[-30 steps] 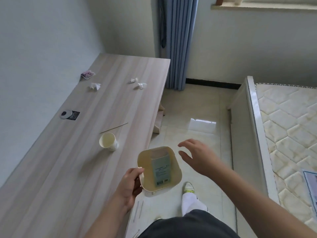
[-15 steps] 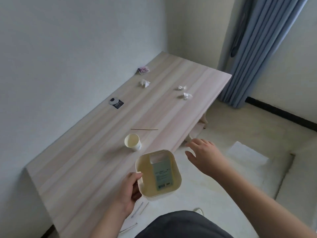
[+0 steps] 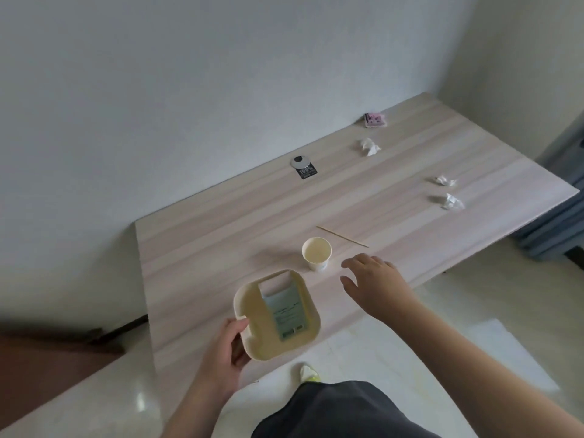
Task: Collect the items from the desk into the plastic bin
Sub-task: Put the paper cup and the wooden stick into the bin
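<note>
1. The left hand [image 3: 226, 352] grips the near-left rim of the cream plastic bin [image 3: 245, 306], thumb over the edge, and holds it above the near edge of the desk [image 3: 221, 235].
2. The bin's mouth faces up; its long axis runs from the person toward the wall.
3. A pale green box [image 3: 286, 311] lies inside the bin, its length along that same axis and its barcode end nearest the person.
4. The right hand [image 3: 376, 284] is spread wide, palm down and holding nothing, just right of the paper cup [image 3: 316, 253] with its fingers pointing toward it.
5. The cup stands upright, mouth up, just beyond the bin.
6. A thin wooden stick [image 3: 343, 236] lies flat behind the cup, slanting from far-left to near-right.
7. Three crumpled tissues [image 3: 452, 202] lie well apart at the far right of the desk, with a pink packet [image 3: 375, 120] near the wall.
8. A black card with a round silver piece [image 3: 304, 165] lies close to the wall.
</note>
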`<state>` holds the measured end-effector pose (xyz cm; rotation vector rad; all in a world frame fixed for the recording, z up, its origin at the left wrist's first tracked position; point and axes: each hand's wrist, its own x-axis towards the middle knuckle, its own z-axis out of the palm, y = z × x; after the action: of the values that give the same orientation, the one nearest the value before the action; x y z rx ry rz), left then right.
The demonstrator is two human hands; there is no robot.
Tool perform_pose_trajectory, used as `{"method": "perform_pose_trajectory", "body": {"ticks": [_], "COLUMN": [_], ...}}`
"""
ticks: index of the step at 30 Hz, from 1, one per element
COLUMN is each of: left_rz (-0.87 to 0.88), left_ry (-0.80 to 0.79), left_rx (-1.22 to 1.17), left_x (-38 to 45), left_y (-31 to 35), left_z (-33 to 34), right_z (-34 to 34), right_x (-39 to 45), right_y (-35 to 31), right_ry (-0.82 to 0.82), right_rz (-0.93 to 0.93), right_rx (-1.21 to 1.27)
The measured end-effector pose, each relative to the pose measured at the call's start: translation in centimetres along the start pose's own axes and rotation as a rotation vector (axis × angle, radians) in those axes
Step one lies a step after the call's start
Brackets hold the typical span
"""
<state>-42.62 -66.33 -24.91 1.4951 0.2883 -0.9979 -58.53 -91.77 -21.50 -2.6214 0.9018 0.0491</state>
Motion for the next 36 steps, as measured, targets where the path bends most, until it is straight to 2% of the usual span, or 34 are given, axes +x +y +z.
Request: {"method": "perform_pose_trajectory", "body": {"ticks": [6,14,21,24,30,36], "left_rz": [0.004,0.064,0.085,0.093,0.125,0.107], "left_ry": [0.049,0.040,0.116,0.128,0.189,0.220], "left_rx": [-0.117,-0.090,-0.133,-0.126,-0.185,-0.256], "left_x": [3.1,5.6,5.5,5.4,5.4,5.7], "left_y": [1.8,5.1,4.7,4.9,4.6,3.8], "left_z": [0.1,0.3,0.5,1.0,2.5,4.0], "right_z": [0.2,1.9,4.6,5.5,2.8,-4.3], "right_x": [4.3,8.3,12.1,13.1,14.2,13.3], "right_y": [-1.7,-2.4,-1.2,-0.8,-0.6,-1.3], "right_ry": [-0.089,-0.200,-0.365,-0.387,-0.281,0.141], "right_rz": [-0.055,-0.071,-0.137,-0.168,-0.193,-0.332], "right_rx": [-0.102,-0.148,-0.161,-0.180,-0.019,0.223]}}
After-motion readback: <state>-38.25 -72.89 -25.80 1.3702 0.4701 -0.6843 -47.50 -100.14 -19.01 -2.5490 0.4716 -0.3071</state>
